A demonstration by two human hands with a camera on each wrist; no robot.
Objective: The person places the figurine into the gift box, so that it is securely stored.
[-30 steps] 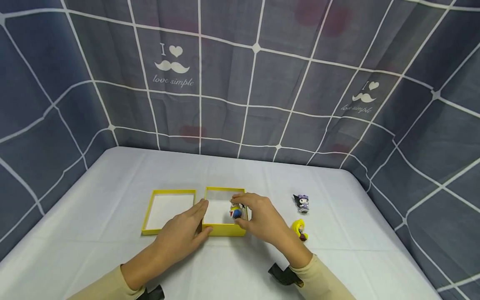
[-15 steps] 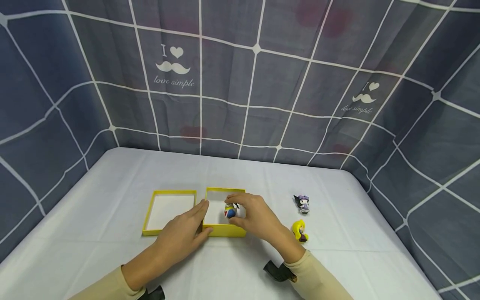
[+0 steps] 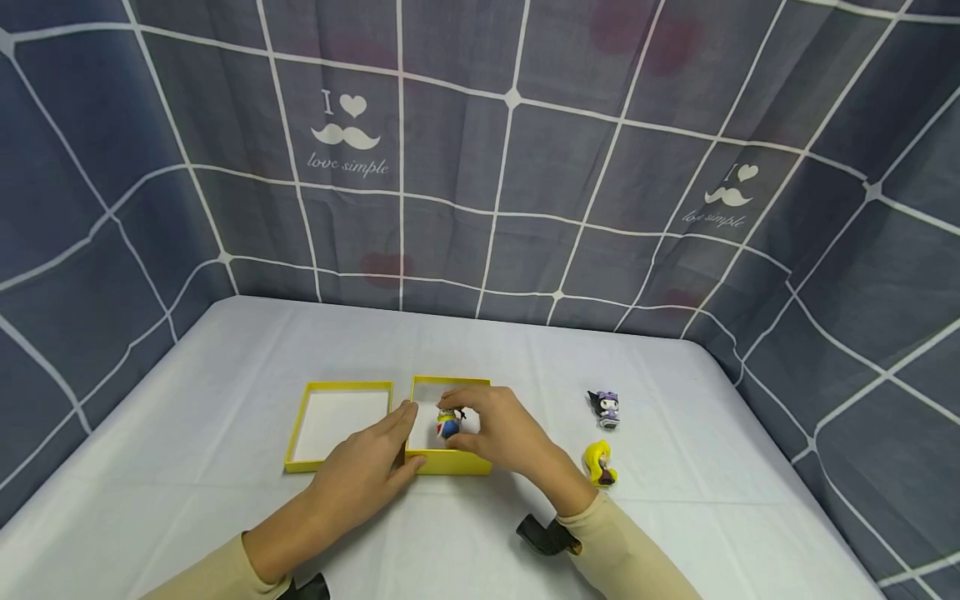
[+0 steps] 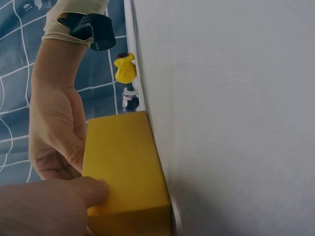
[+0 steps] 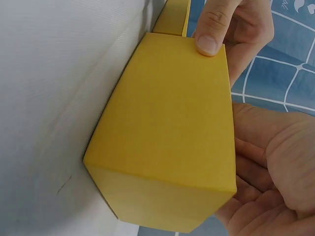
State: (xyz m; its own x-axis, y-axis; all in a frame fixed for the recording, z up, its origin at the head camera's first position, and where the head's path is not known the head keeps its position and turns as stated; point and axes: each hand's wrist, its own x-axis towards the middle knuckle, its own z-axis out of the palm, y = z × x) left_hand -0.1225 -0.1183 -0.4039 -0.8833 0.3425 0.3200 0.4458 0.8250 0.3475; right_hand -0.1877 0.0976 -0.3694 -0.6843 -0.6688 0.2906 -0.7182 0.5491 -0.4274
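My right hand (image 3: pixel 502 427) reaches over the yellow box (image 3: pixel 450 463) and pinches a small figurine (image 3: pixel 447 425) with blue, yellow and red parts inside it. Whether the figurine touches the box floor cannot be told. My left hand (image 3: pixel 360 467) grips the box's near left corner, thumb on the front wall, fingers along the left side. In the left wrist view, that thumb lies on the box's yellow front (image 4: pixel 125 157). The right wrist view shows the box wall (image 5: pixel 162 108) from outside, with the figurine hidden.
A shallow yellow lid (image 3: pixel 341 417), white inside, lies left of the box. To the right are a purple and black figurine (image 3: pixel 605 408) and a yellow-haired figurine (image 3: pixel 600 463) on the white tablecloth (image 3: pixel 712 467). A grey checked curtain (image 3: pixel 450 167) surrounds the table.
My right hand has moved left inside the box with the pinched figurine. My left hand, the box, the lid and the other figurines have stayed in place.
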